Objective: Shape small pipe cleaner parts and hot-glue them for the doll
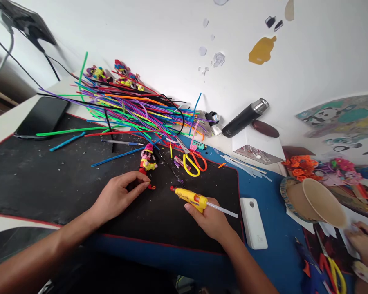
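My right hand (210,218) is wrapped around a yellow hot glue gun (190,197), with a clear glue stick (222,209) poking out of its back. Beside the nozzle lies a small red curl (172,188) on the black mat. My left hand (121,194) is closed in a pinch, thumb and forefinger at a small curled red pipe cleaner piece (152,188); the fingers partly hide it. Just beyond those fingertips is a small pipe cleaner doll (147,157) with a pink top, dark eye area and yellow and red parts.
Colourful pipe cleaners (135,102) are heaped at the back. Scissors (194,161), a pen (122,142) and a lighter (199,145) lie beyond the glue gun. A white power bank (253,223) and paper bowl (322,200) are rightward. Another person's hand (364,241) is at far right.
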Action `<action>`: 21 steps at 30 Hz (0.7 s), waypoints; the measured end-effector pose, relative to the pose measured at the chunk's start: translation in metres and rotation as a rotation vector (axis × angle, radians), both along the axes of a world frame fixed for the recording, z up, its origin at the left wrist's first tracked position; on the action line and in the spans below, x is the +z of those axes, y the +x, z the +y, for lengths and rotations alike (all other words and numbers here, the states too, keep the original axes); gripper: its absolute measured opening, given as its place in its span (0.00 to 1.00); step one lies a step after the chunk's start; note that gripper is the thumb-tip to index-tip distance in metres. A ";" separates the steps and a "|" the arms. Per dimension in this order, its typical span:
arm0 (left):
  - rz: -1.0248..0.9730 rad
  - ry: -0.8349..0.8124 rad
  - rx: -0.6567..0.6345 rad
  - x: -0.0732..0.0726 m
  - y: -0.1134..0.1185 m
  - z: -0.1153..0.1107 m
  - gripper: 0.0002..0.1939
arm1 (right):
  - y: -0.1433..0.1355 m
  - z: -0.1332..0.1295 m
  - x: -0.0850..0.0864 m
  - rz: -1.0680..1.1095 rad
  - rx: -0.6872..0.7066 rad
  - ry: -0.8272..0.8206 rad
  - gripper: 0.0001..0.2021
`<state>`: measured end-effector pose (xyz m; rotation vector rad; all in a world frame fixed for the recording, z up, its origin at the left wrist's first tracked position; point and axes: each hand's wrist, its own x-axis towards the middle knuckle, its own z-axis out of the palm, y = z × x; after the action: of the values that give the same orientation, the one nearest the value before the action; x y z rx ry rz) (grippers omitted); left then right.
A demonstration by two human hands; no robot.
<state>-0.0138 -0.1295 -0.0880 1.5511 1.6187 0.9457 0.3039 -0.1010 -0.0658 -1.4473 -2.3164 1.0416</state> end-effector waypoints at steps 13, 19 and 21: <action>-0.003 0.007 -0.015 0.003 0.001 0.001 0.24 | -0.001 0.000 -0.001 -0.027 0.022 0.008 0.18; -0.006 0.011 -0.028 0.004 0.002 0.001 0.24 | -0.003 0.000 -0.001 -0.041 0.026 0.016 0.19; -0.009 0.013 -0.033 0.004 0.001 0.001 0.22 | -0.003 0.000 -0.001 -0.036 0.034 0.019 0.19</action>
<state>-0.0123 -0.1287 -0.0842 1.5758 1.5786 0.9462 0.3005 -0.1008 -0.0664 -1.4365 -2.3774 1.0069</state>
